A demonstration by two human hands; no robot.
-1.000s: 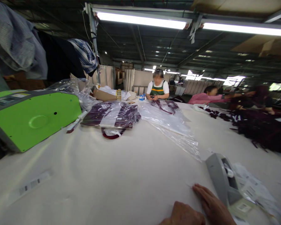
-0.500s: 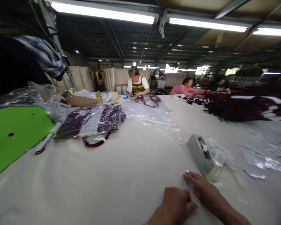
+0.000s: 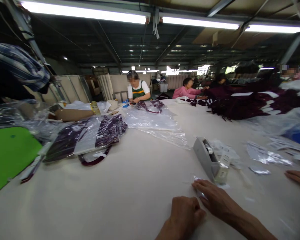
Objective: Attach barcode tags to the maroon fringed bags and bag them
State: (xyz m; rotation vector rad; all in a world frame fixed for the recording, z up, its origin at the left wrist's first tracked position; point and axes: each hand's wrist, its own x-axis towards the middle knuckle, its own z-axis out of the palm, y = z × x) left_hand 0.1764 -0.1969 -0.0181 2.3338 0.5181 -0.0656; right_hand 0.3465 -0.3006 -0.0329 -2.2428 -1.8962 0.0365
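Observation:
Low in the view, my left hand (image 3: 185, 215) rests near the white tabletop (image 3: 102, 196) with its fingers curled in; what they hold, if anything, is hidden. Just right of it, my right hand (image 3: 216, 198) has its fingers pressed together on a small piece of clear plastic (image 3: 195, 177), whose edge sticks out past the fingertips. Beyond my right hand stands a grey tape dispenser (image 3: 206, 160), close to the wrist side but apart from it.
Maroon garments in clear bags (image 3: 87, 136) lie at left beside a green board (image 3: 11, 156). Loose plastic packets (image 3: 267, 154) and another person's hand (image 3: 298, 178) are at right. Co-workers stand across the table by a maroon cloth pile (image 3: 250, 103).
The view has swung right, so things sit further left. Another person's hand has come in at the right edge. My hands keep nearly the same pose over the plastic.

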